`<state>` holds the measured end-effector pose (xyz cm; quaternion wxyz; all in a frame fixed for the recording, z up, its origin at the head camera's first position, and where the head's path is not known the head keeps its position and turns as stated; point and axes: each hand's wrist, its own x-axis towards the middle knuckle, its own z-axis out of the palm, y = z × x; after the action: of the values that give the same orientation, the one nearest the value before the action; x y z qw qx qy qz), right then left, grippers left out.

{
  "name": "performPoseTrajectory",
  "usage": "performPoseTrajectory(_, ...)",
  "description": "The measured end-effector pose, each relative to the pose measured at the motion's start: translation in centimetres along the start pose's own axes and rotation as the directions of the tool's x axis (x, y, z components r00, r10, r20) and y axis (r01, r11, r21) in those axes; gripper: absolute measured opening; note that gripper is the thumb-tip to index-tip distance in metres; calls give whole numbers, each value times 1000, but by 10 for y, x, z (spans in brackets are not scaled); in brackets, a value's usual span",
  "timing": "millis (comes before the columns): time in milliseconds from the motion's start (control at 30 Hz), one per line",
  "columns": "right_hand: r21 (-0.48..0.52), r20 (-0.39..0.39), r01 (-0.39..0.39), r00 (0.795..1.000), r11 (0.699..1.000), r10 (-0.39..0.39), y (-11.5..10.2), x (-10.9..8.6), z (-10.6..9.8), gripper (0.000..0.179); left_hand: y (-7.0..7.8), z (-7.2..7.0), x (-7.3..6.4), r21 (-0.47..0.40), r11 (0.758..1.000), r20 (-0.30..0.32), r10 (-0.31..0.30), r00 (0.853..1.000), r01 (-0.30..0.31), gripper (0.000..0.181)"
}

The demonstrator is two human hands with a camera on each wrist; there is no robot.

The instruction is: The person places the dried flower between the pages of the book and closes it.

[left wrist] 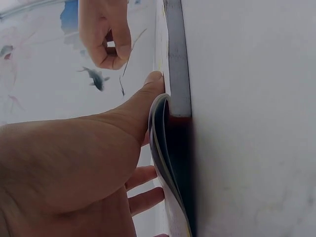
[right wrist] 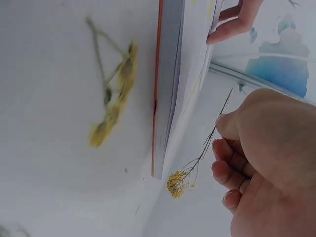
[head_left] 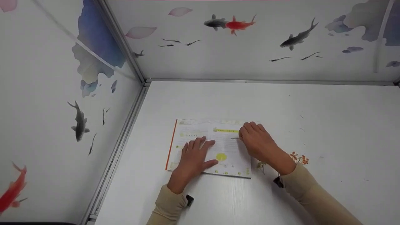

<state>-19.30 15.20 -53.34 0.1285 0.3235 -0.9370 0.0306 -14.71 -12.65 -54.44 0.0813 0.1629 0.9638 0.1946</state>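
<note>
An open book with printed pages and an orange edge lies on the white table. My left hand rests on its pages, fingers spread and fairly straight. In the left wrist view, the left thumb lies along the page near the book's lower edge. Over the right-hand page, my right hand pinches a thin dried flower sprig between thumb and fingers. Its small yellow blossom cluster shows in the right wrist view; in the head view the hand hides most of the sprig.
Orange dried flowers lie on the table beside the right wrist. A pale yellow sprig lies near the book's right side. Thin stem bits are scattered to the right. White panels with painted fish border the table's back and left.
</note>
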Motion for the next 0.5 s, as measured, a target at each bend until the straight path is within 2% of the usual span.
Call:
performPoseTrajectory(267,-17,-39,137,990,990,-138,-26,18,14,12,0,-1,0,22,1000,-3,-5,1000,5,72)
performPoseTrajectory(500,-4,-20,168,986,986,-168,-36,22,25,8,2,-2,-2,20,1000,22,3,1000,-4,66)
